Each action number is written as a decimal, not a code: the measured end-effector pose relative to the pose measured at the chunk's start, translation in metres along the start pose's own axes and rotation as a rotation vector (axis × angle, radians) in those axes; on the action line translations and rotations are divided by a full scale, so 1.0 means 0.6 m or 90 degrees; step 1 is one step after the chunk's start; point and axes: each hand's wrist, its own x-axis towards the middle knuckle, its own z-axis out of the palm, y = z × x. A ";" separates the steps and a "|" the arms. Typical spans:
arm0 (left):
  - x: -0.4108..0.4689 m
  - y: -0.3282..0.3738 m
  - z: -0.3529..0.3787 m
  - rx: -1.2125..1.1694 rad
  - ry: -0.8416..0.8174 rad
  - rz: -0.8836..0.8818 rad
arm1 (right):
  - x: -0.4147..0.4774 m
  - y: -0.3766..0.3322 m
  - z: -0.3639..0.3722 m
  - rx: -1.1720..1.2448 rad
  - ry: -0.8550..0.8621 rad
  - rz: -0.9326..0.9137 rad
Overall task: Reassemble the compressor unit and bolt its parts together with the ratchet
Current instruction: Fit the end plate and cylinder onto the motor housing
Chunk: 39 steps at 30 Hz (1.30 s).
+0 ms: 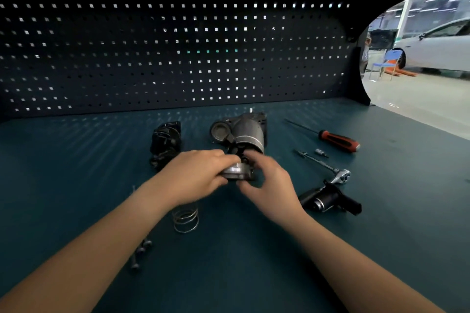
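1. Work centres on a small silver end piece (pixel 235 172), held just above the counter (pixel 76 160) directly in front of the grey compressor body (pixel 245 134), close to its near end.
2. The left grip (pixel 201 175) has its fingers curled over the top of the piece. The right grip (pixel 270 185) appears to pinch its right edge between thumb and fingers, though motion blur softens the detail.
3. The piece looks like cast metal: stiff, probably weighty for its size, and likely smooth enough to slip. Holding it by the rim with both sides supported seems sensible while it is lined up.
4. The compressor body rests on the counter with a round capped port on its left. Being rounded, it may roll when pushed, and it probably wants steadying by the barrel.
5. The ratchet (pixel 339 176) lies untouched to the right. A loose socket (pixel 319 152) and a red-handled screwdriver (pixel 339 140) lie beyond it, and a black motor-like part (pixel 330 200) lies nearer.
6. A coil spring (pixel 185 219) and several bolts (pixel 140 251) wait beside the left forearm. Another black part (pixel 165 143) sits left of the body.
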 end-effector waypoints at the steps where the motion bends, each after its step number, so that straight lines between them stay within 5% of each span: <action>1: 0.006 0.005 0.004 0.007 -0.010 0.014 | 0.000 0.002 -0.004 -0.072 -0.014 -0.006; 4: 0.016 0.012 0.015 -0.032 -0.016 0.026 | -0.004 0.007 -0.024 -0.196 -0.046 -0.018; 13: 0.018 -0.005 0.032 -0.206 0.040 -0.063 | -0.006 0.017 -0.036 -0.053 -0.033 0.071; 20: -0.019 -0.061 0.026 -0.283 0.097 -0.181 | 0.005 0.027 -0.054 -0.101 -0.052 0.117; 25: -0.047 -0.088 0.036 -0.371 0.150 -0.260 | 0.003 0.019 -0.046 -0.103 -0.037 0.058; 29: -0.047 -0.065 0.045 -0.390 0.079 -0.190 | 0.000 -0.015 -0.028 -0.130 0.018 -0.055; 35: -0.058 -0.063 0.027 -0.332 0.232 -0.173 | 0.023 -0.052 -0.005 -0.120 0.028 -0.157; 39: -0.088 -0.123 -0.002 -0.235 0.344 -0.333 | 0.060 -0.036 0.009 -0.140 0.048 -0.117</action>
